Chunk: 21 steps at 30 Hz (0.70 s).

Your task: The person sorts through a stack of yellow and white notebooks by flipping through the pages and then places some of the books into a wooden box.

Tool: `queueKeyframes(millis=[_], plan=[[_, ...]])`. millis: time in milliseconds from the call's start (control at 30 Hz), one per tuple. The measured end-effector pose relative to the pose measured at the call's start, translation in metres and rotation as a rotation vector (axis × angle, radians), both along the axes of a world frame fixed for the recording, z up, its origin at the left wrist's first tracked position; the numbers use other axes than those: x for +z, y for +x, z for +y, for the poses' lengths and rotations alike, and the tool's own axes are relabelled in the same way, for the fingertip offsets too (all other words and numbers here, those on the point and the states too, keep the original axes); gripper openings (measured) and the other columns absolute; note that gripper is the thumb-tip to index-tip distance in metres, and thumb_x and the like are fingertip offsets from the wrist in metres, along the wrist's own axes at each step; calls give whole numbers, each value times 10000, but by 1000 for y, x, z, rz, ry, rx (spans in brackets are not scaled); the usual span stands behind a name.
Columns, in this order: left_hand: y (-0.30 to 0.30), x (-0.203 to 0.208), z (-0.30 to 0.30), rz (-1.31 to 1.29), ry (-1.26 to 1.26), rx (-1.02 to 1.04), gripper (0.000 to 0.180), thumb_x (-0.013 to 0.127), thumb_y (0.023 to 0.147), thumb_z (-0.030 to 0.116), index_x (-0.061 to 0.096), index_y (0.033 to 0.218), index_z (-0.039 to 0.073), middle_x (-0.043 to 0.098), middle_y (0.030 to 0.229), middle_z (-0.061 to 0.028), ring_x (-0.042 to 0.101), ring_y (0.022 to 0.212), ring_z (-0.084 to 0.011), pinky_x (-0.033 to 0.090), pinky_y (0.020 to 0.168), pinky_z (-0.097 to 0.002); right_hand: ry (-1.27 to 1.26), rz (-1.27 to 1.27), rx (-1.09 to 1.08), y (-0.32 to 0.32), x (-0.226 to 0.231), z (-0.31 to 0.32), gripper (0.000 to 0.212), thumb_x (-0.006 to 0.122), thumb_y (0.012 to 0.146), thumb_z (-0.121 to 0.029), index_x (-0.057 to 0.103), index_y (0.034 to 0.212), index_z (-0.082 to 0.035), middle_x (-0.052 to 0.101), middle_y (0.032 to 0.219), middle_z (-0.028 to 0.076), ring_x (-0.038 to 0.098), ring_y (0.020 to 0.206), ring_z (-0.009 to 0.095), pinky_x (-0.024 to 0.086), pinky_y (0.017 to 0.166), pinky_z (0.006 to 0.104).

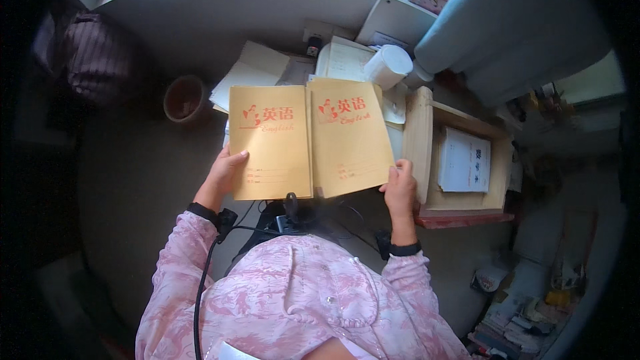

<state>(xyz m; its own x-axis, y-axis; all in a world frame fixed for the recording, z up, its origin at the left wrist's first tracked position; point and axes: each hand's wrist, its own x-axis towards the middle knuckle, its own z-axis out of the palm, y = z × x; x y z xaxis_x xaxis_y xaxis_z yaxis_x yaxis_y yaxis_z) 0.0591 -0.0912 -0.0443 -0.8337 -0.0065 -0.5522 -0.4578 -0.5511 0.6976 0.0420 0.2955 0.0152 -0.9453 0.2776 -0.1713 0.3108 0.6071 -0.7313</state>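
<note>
Two sets of tan exercise books with red print are held up side by side in front of me. My left hand (227, 170) is closed on the left edge of the left exercise books (272, 150), thumb on the cover and the other fingers hidden beneath. At the lower right corner of the right exercise books (350, 143), my right hand (400, 187) pinches the edge. The right set tilts slightly and its inner edge meets the left set. How many books each set has cannot be made out.
An open wooden drawer (421, 153) at the right holds white booklets (465, 160). Behind the books are loose papers (250, 70) and a white cylindrical container (389, 67). A round bin (185, 99) stands on the floor at left. A cable (203, 267) runs along my left arm.
</note>
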Motion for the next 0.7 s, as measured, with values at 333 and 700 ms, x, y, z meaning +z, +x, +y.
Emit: queueKeyframes(millis=[333,700], plan=[[-10,11,15,58,70,-28,494,545,878,31,364,1335,71,566,1182,-145,624,1005,-248,541,847,-394,-598,546,-15,3,112,-47,264,509,965,-153,480,1197,-29,658,776,74,587,529,110,478,482,217],[-13,-18,35,-158,65,-31,712,354,918,610,379,1380,69,526,1303,-135,574,1120,-236,496,911,-395,-484,-269,246,1,-30,-80,306,512,893,-73,473,1183,15,671,816,132,649,544,164,498,461,264]])
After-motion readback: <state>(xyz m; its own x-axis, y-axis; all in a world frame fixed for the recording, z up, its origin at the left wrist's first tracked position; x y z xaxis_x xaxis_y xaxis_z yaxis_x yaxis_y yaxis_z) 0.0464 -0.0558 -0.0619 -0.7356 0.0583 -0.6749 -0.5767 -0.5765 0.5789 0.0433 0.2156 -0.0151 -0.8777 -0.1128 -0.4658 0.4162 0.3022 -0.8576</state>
